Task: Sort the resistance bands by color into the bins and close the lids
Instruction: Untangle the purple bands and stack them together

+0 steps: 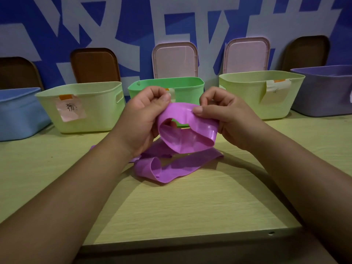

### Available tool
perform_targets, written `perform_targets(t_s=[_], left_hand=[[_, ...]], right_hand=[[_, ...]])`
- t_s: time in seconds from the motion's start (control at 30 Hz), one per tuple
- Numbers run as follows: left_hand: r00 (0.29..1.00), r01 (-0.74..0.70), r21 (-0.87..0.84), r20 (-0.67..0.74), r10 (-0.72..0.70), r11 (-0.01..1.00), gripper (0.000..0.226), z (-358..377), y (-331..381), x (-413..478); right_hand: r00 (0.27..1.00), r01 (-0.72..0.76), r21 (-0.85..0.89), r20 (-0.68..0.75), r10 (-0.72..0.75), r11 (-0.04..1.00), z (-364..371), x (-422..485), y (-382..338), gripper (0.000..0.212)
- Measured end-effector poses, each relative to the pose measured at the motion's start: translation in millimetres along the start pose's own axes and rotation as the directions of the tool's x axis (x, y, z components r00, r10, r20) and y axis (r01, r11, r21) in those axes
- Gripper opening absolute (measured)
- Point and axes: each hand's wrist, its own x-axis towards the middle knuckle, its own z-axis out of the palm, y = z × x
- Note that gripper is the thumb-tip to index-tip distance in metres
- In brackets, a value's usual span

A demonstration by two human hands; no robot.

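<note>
The left hand (142, 119) curls round the left fold of the purple band (188, 138). At two o'clock the right hand (224, 119) pinches its top edge. The band hangs over the table (190, 206), its tail loose at six o'clock. It looks light, limp and slick, best gathered at a fold. The green bin (190, 88) at twelve o'clock is half hidden, and the bins' insides cannot be seen.

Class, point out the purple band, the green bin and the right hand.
purple band (190, 142), head view, held loop's lower fold
green bin (189, 93), head view, front wall
right hand (225, 119), head view, back of hand
</note>
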Motion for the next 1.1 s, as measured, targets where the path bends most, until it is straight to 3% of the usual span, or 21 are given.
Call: perform_targets(t_s=[0.07, 0.13, 0.2, 0.3, 0.33, 0.43, 0.5, 0.57, 0.63, 0.7, 0.77, 0.8, 0.83, 0.9, 0.97, 1.0, 1.07, 1.1], left_hand=[[1.0, -0.001, 0.064, 0.031, -0.001, 0.998, 0.007, -3, 0, 0], [0.996, -0.048, 0.318, 0.089, 0.02, 0.947, 0.006, -9, 3, 0], [0.988, -0.1, 0.603, 0.157, 0.005, 0.791, 0.008, -13, 7, -2], [0.975, -0.102, 0.785, 0.202, -0.096, 0.611, 0.026, -16, 19, -3], [0.971, -0.129, 0.846, 0.214, -0.108, 0.517, 0.033, -15, 27, -3], [0.958, -0.197, 0.976, 0.212, -0.195, 0.093, 0.047, -4, 57, 2], [0.956, -0.138, 0.98, 0.093, -0.28, -0.145, 0.058, 6, 76, 4], [0.948, -0.052, 0.949, -0.052, -0.315, -0.311, 0.07, 10, 92, 3], [0.936, -0.019, 0.903, -0.135, -0.326, -0.428, 0.075, 12, 110, -1], [0.93, -0.057, 0.872, -0.131, -0.343, -0.487, 0.071, 13, 134, -7], [0.935, -0.096, 0.901, -0.064, -0.348, -0.423, 0.054, 8, 160, -13], [0.942, -0.085, 0.944, -0.029, -0.335, -0.32, 0.046, 5, 172, -17], [0.95, -0.051, 0.986, -0.001, -0.311, -0.159, 0.042, -1, 183, -21], [0.97, 0.027, 0.954, 0.047, -0.238, 0.299, 0.035, -9, 199, -33], [0.982, 0.042, 0.628, 0.116, -0.148, 0.777, 0.03, -8, 203, -45], [0.985, 0.039, 0.396, 0.14, -0.102, 0.917, 0.032, -6, 202, -48], [0.981, 0.019, 0.085, 0.192, -0.035, 0.996, 0.03, 1, 198, -56], [0.979, 0.011, 0.072, 0.203, -0.026, 0.997, 0.027, 5, 196, -59]], right_hand=[[1.0, 0.006, -0.006, -0.008, -0.006, 1.0, 0, -1, 0, 0.019], [0.999, 0.031, -0.088, -0.023, -0.034, 0.996, -1, -3, 0, 0.019], [0.998, 0.049, -0.169, -0.036, -0.056, 0.984, 0, -4, 0, 0.02], [0.997, 0.032, -0.218, -0.059, -0.046, 0.975, -2, -7, -1, 0.023], [0.997, 0.033, -0.231, -0.067, -0.05, 0.972, -3, -9, -2, 0.024], [0.994, 0.044, -0.321, -0.083, -0.075, 0.946, -1, -11, -12, 0.022], [0.995, 0.036, -0.536, -0.063, -0.082, 0.844, 1, -9, -29, 0.017], [0.998, 0.036, -0.767, -0.008, -0.065, 0.641, 4, -7, -50, 0.02], [0.999, 0.028, -0.889, 0.013, -0.035, 0.456, 10, -5, -74, 0.026], [0.999, 0.023, -0.904, 0.001, -0.052, 0.427, 13, -6, -97, 0.027], [0.997, 0.018, -0.862, -0.021, -0.071, 0.506, 15, -11, -118, 0.027], [0.996, 0.02, -0.829, -0.032, -0.084, 0.559, 15, -14, -127, 0.029], [0.994, 0.029, -0.779, -0.045, -0.103, 0.627, 16, -18, -136, 0.031], [0.986, 0.063, -0.606, -0.083, -0.143, 0.793, 17, -25, -151, 0.032], [0.987, 0.091, -0.343, -0.095, -0.131, 0.935, 23, -32, -167, 0.028], [0.991, 0.09, -0.201, -0.08, -0.107, 0.975, 27, -36, -174, 0.025], [0.997, 0.07, 0.018, -0.028, -0.069, 0.997, 38, -44, -183, 0.023], [0.998, 0.063, 0.069, -0.003, -0.063, 0.996, 43, -47, -185, 0.022]])
